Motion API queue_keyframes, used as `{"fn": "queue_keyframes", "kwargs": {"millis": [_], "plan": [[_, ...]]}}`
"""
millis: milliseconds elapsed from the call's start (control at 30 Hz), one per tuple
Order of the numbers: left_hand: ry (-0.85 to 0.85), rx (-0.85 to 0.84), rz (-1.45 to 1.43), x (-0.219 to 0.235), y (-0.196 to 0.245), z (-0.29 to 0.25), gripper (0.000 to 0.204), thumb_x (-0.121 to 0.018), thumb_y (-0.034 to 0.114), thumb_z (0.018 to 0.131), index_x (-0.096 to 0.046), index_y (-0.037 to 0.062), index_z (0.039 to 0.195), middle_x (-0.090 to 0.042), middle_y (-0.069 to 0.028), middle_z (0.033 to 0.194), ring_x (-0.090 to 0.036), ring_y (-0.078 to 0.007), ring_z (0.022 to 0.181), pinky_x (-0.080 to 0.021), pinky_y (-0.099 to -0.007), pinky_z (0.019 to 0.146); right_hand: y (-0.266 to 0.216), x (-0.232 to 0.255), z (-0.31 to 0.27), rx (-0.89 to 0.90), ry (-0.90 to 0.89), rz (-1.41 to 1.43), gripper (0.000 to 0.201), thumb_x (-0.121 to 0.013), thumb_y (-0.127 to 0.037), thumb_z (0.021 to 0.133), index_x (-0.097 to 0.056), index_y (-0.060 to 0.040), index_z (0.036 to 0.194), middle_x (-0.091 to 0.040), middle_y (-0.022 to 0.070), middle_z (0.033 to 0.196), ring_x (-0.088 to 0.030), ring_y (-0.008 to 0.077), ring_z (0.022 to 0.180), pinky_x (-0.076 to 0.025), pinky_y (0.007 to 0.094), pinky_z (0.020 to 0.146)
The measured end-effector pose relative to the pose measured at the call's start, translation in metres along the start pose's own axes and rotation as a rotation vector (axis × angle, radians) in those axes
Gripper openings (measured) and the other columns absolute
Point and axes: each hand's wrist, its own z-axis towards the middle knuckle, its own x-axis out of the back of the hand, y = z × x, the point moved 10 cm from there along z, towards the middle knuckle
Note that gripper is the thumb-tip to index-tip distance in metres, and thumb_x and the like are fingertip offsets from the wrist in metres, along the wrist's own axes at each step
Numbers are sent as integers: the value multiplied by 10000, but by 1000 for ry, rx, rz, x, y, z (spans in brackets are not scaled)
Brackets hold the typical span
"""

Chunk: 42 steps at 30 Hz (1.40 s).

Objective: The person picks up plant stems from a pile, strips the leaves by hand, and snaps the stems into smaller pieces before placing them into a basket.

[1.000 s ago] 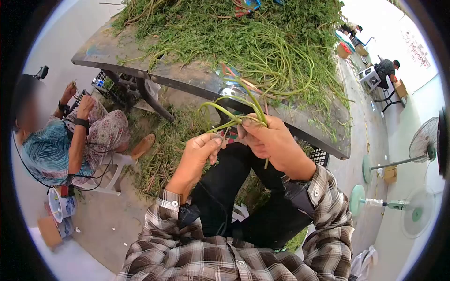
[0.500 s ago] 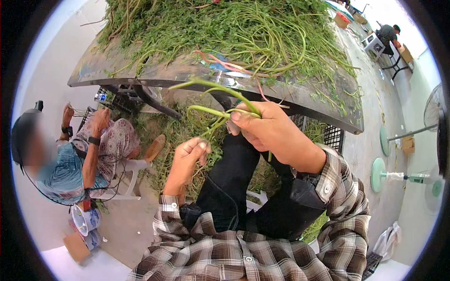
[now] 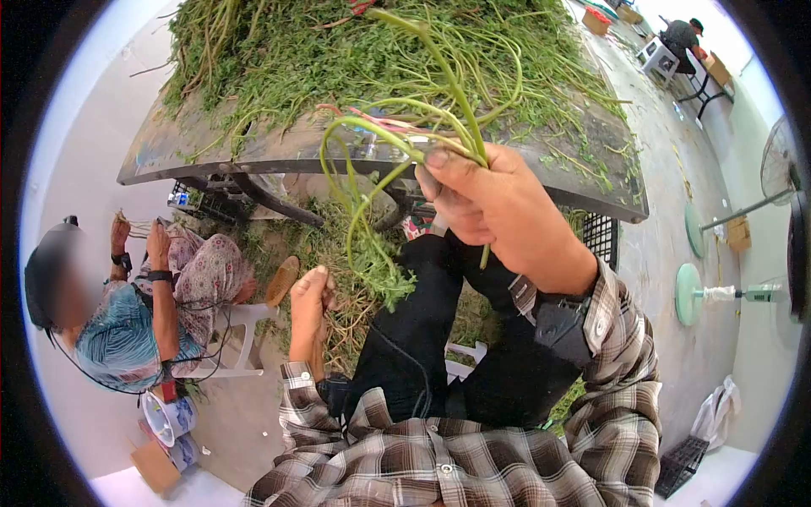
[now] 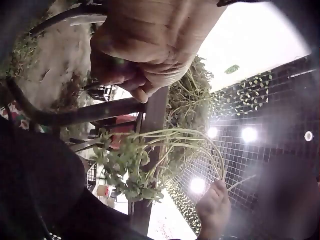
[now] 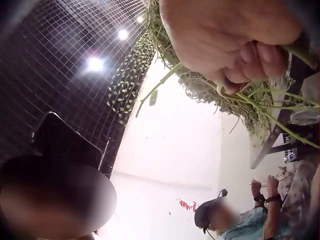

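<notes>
In the head view my right hand (image 3: 490,190) pinches several long green stems (image 3: 456,80) between thumb and curled fingers, above my knees and in front of the table edge. One stem sticks up, while others loop over to the left and hang down to a leafy end (image 3: 389,283). My left hand (image 3: 311,300) is lower and to the left, apart from that leafy end. Its fingers are curled in, and nothing shows between them. From the left wrist, the leaves (image 4: 127,167) droop from the bent stems beneath my left hand (image 4: 145,45).
A heap of green plants (image 3: 338,68) covers much of the dark table (image 3: 279,148). Cut greens (image 3: 338,215) litter the floor beneath. At left a seated person (image 3: 127,313) handles thin stems. A black crate (image 3: 601,239) stands under the table, and fans (image 3: 688,294) stand at right.
My left hand has come away from the stems, down and to the left. My right hand has risen slightly with the stems, and their leafy end now hangs free.
</notes>
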Motion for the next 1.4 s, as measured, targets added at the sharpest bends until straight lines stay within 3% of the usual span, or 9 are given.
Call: {"fn": "queue_keyframes", "kwargs": {"millis": [100, 167, 200, 233, 400, 633, 900, 1200, 1400], "plan": [[71, -14, 25, 5, 14, 3, 269, -560, 274, 891, -538, 61, 729, -430, 39, 595, -387, -37, 493, -310, -181, 442, 2, 1, 0, -6, -19, 59, 254, -506, -260, 923, -524, -37, 802, -311, -75, 526, -241, 21, 423, -173, 203, 383], [72, -206, 33, -1, 48, 9, 224, -575, 278, 889, -573, 59, 843, -473, 40, 625, -391, -31, 488, -277, -182, 418, 1, -2, -2, -14, -21, 50, 265, -507, -272, 924, -526, -33, 810, -309, -76, 528, -239, 19, 425, -174, 201, 382], [55, -222, 7, -3, 59, 11, 239, -574, 264, 890, -600, 38, 964, -532, 27, 726, -433, -38, 545, -316, -173, 444, 0, -3, -2, -13, -24, 46, 265, -507, -272, 924, -526, -33, 810, -309, -76, 528, -239, 19, 425, -174, 201, 382], [54, -224, 3, -9, 68, 14, 239, -574, 264, 890, -600, 38, 964, -532, 27, 726, -433, -38, 545, -316, -173, 444, 1, -4, -2, -24, -24, 60, 251, -496, -252, 928, -514, -51, 780, -302, -83, 523, -231, 18, 419, -176, 203, 377], [-26, -370, -53, -44, 113, 19, 336, -582, 208, 884, -564, 11, 1157, -588, -7, 927, -508, -78, 738, -417, -203, 646, 5, -5, -3, -50, -38, 82, 255, -485, -241, 933, -503, -65, 750, -293, -91, 517, -225, 16, 415, -179, 204, 372], [-134, -419, 17, -71, 126, 27, 287, -568, 206, 890, -608, 14, 1099, -613, -4, 931, -516, -45, 762, -421, -203, 624, 3, -10, -3, -19, -57, 22, 268, -491, -251, 928, -513, -47, 755, -303, -81, 518, -238, 21, 422, -182, 209, 381], [-393, -263, -172, -90, 120, 32, 257, -521, 226, 907, -595, -9, 982, -609, -41, 854, -478, -47, 600, -378, -175, 504, 3, -13, -3, -42, -83, 37, 279, -497, -270, 924, -514, -52, 751, -309, -83, 526, -246, 21, 432, -186, 208, 389], [-676, -215, -426, -93, 116, 25, 298, -576, 197, 863, -485, -6, 1061, -558, -82, 858, -478, -62, 550, -362, -171, 441, 2, -13, -3, -24, -86, 71, 276, -494, -283, 926, -512, -60, 763, -309, -84, 529, -246, 23, 432, -185, 205, 390], [-691, -180, -391, -91, 111, 19, 257, -586, 175, 857, -521, -23, 1008, -538, -56, 856, -436, -55, 529, -363, -180, 447, 1, -14, -3, -22, -91, 48, 292, -495, -287, 925, -512, -46, 761, -303, -77, 523, -245, 26, 431, -194, 204, 389]]}}
